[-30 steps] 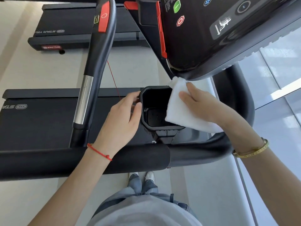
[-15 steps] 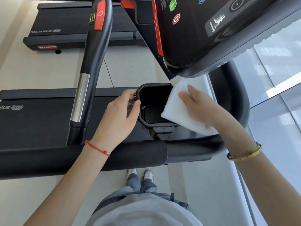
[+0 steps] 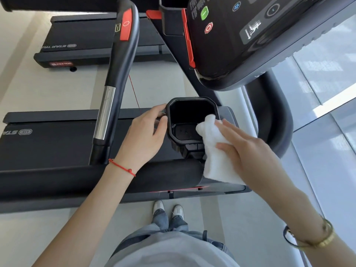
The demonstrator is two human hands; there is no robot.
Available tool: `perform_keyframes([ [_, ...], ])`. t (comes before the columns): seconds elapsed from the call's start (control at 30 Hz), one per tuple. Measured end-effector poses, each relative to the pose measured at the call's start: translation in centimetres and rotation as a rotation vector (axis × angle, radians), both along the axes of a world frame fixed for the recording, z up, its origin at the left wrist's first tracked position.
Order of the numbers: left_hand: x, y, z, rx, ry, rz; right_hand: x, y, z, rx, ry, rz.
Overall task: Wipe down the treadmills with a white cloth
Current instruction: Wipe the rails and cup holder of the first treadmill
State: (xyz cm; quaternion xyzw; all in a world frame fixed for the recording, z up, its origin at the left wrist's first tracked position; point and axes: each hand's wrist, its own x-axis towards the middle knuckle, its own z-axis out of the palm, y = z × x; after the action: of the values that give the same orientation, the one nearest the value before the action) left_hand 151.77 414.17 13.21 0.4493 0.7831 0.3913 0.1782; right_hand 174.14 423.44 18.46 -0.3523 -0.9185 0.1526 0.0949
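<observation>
Black cup holder [image 3: 189, 120] at centre: left hand [image 3: 143, 134] at its 9 o'clock grips the rim, right hand [image 3: 248, 149] at its 4 o'clock presses the white cloth [image 3: 215, 151] with straight fingers (top corner inside the holder), console [image 3: 250, 35] at 1 o'clock.

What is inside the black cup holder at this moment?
Inside the cup holder a dark ribbed floor shows, with no item on it. A corner of the white cloth, pressed by the right hand, hangs over the right rim and covers that side wall.
</observation>
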Motion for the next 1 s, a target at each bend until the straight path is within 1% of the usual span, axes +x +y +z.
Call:
perform_keyframes([
  [0.03,-0.1,-0.1,0.0,-0.001,0.007,0.004,-0.1,-0.5,-0.2,0.077,-0.015,0.034],
  [0.07,-0.1,-0.1,-0.1,-0.004,0.015,0.01,-0.4,-0.8,-0.6,0.091,-0.02,0.079],
  [0.17,-0.2,-0.2,0.0,-0.011,0.033,0.022,-2.3,-1.9,-1.2,-0.016,-0.03,0.191],
  [0.27,-0.2,-0.3,0.1,-0.011,0.01,0.018,-4.4,-3.5,-1.5,-0.046,0.013,0.267],
  [0.33,-0.2,-0.3,0.0,-0.013,-0.001,0.016,-4.4,-3.8,-1.6,-0.051,0.038,0.276],
  [0.43,-0.3,-0.3,0.1,-0.016,0.019,0.009,-2.1,-2.4,-1.0,-0.08,0.047,0.198],
  [0.53,-0.2,-0.3,0.0,-0.014,0.012,0.013,0.1,-1.3,-0.7,0.025,0.051,0.149],
  [0.57,-0.2,-0.3,0.0,-0.016,0.007,0.015,0.2,-1.3,-0.7,0.024,0.038,0.145],
  [0.67,-0.1,-0.3,0.1,-0.019,0.008,0.003,-1.5,-1.3,-1.0,-0.116,0.021,0.159],
  [0.77,0.0,-0.3,0.3,-0.017,0.021,-0.018,-2.2,-1.4,-1.5,-0.157,0.065,0.155],
  [0.83,-0.2,-0.2,0.4,-0.02,0.017,-0.017,-1.2,-1.4,-1.8,-0.137,0.143,0.071],
  [0.9,-0.4,0.0,0.6,-0.028,0.012,-0.01,-0.2,-1.2,-1.7,-0.138,0.173,-0.103],
  [0.93,-0.4,0.0,0.7,-0.033,0.013,-0.01,-0.2,-0.8,-1.7,-0.157,0.14,-0.188],
  [0.97,-0.5,0.2,0.7,-0.039,0.016,-0.014,-0.5,-0.3,-1.8,-0.18,0.063,-0.231],
  [1.0,-0.5,0.3,0.8,-0.042,0.019,-0.02,-1.0,0.4,-2.0,-0.211,-0.037,-0.229],
])
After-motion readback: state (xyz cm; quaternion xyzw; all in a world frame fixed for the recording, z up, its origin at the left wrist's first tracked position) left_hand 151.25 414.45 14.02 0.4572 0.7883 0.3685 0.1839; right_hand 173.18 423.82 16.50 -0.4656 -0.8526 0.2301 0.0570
